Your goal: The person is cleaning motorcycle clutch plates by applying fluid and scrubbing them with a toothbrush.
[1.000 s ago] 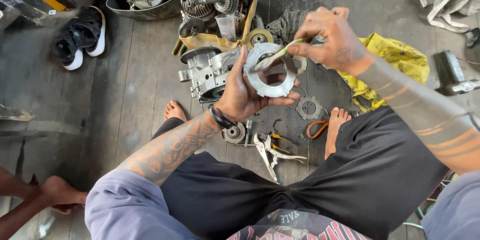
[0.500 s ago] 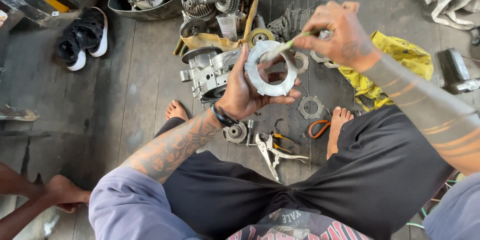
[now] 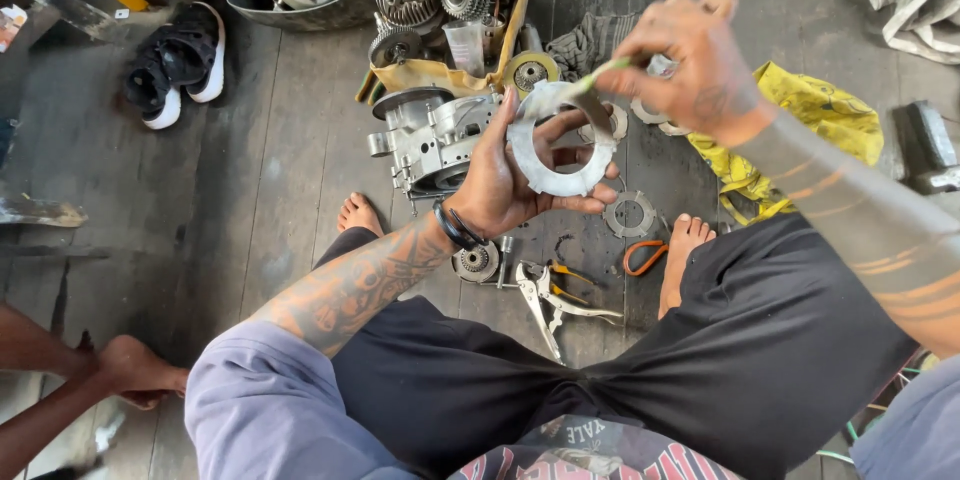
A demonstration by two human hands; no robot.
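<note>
My left hand (image 3: 505, 178) grips a round silver metal ring part (image 3: 556, 178) from below, holding it up over the floor. My right hand (image 3: 692, 62) is closed on a thin green-handled tool (image 3: 604, 72), whose tip rests at the ring's upper edge. Directly beyond the ring sits a grey engine case (image 3: 432, 140). Below my hands, between my bare feet, lie locking pliers (image 3: 556, 306), a small gear (image 3: 476, 262) and a flat round plate (image 3: 631, 214).
A tray of gears and engine parts (image 3: 440, 0) stands at the top, with a dark tub (image 3: 300, 0) beside it. A yellow cloth (image 3: 800, 120) lies right. Black-and-white shoes (image 3: 180, 60) sit left. Another person's foot (image 3: 140, 372) shows at lower left.
Both hands have lifted slightly and the ring has tilted; the tool tip has shifted along the ring's top edge.
</note>
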